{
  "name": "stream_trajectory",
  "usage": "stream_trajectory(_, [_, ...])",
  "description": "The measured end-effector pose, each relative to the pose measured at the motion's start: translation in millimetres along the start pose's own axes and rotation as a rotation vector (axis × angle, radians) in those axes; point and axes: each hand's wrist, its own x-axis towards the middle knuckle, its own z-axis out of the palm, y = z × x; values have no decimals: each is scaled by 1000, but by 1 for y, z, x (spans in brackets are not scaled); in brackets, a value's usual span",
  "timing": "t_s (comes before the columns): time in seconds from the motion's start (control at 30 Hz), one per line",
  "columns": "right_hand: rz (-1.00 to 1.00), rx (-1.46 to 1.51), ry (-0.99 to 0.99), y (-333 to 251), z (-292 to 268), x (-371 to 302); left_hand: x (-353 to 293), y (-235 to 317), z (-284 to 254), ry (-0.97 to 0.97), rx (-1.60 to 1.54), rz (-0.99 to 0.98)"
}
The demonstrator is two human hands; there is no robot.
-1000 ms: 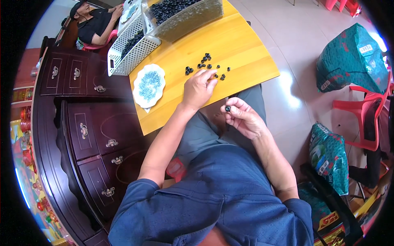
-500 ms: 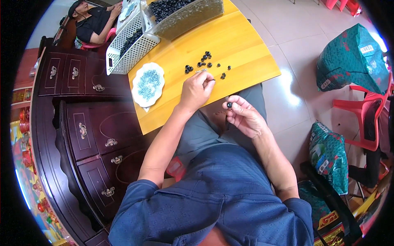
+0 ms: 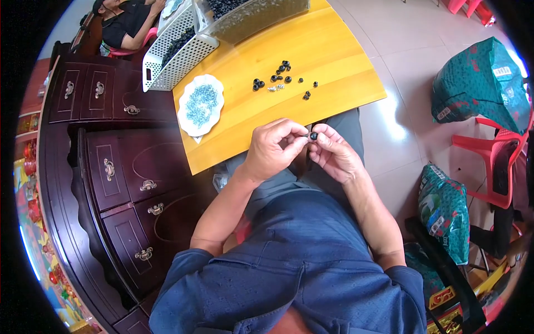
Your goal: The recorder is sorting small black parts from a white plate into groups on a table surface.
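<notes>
Between the thumb and fingers of my right hand (image 3: 337,157) is a small round black part (image 3: 314,136) with a shiny face. My left hand (image 3: 278,146) meets it from the left in a pinch, fingertips right against the part. Whatever the left fingertips hold is too small to make out. Both hands are over my lap, just off the near edge of the yellow wooden table (image 3: 245,128). On the tabletop lie several loose black parts (image 3: 281,69) and a little pile of small silvery pieces (image 3: 276,88).
A white scalloped plate (image 3: 182,111) of small bluish, shiny pieces sits at the table's left. Behind it stand a white perforated basket (image 3: 194,58) and a clear bin (image 3: 261,22), both holding black parts. Dark drawers (image 3: 128,150) flank my left; a red chair (image 3: 484,150) and green bags (image 3: 473,83) are right.
My left hand has come from the silvery pieces on the table, toward me and right, to the black part. My right hand still holds that part, nearly in place.
</notes>
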Motion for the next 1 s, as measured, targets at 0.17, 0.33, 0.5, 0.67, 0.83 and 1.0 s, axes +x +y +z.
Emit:
stream_trajectory(0.17, [-4,15,13,0,4,-2,-2,-2,1,8,-15,-7])
stream_trajectory(0.33, [-19,8,-11,0,6,-3,-1,4,1,-16,6,7])
stream_trajectory(0.5, [-5,1,14,1,-3,-2,-1,1,3,-28,27,29])
stream_trajectory(0.67, [-11,-25,17,2,-7,-2,0,3,6,18,38,111])
stream_trajectory(0.83, [-17,-75,30,2,-7,-2,1,1,4,17,85,157])
stream_trajectory(1.0, [-16,-156,7,-1,1,-5,0,1,-6,-123,-90,-52])
